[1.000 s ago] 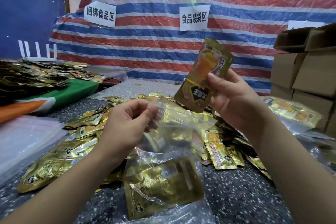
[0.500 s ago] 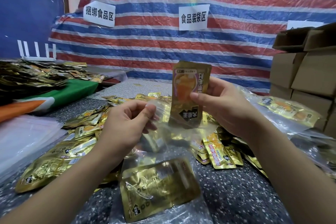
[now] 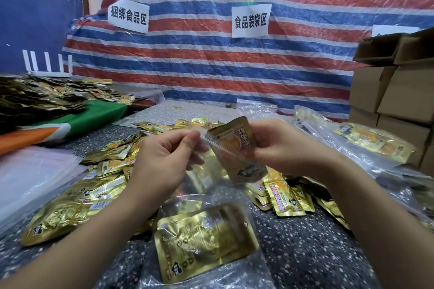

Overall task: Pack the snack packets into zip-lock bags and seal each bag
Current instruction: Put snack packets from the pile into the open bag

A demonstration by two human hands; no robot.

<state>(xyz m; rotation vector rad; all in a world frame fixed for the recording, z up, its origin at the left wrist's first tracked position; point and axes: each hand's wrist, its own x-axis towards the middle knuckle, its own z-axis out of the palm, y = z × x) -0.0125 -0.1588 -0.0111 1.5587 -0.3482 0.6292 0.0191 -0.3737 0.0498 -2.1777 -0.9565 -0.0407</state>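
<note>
My left hand (image 3: 164, 159) pinches the rim of a clear zip-lock bag (image 3: 202, 185) that hangs above the table. My right hand (image 3: 281, 148) holds a gold snack packet (image 3: 237, 150) whose lower half sits inside the bag's mouth, tilted. Another gold packet (image 3: 204, 239) lies flat inside the bottom of the same bag, near me. Loose gold packets (image 3: 101, 178) are heaped on the speckled table (image 3: 305, 253) to the left and behind my hands.
Filled zip-lock bags (image 3: 373, 143) lie at the right, by stacked cardboard boxes (image 3: 399, 91). Empty clear bags (image 3: 30, 171) sit at the left edge. A second heap of packets (image 3: 35, 98) rests on a green and orange cloth. A striped tarp hangs behind.
My right hand has brought the packet down from above and pushed it partway into the bag's mouth. My left hand has kept its pinch on the rim.
</note>
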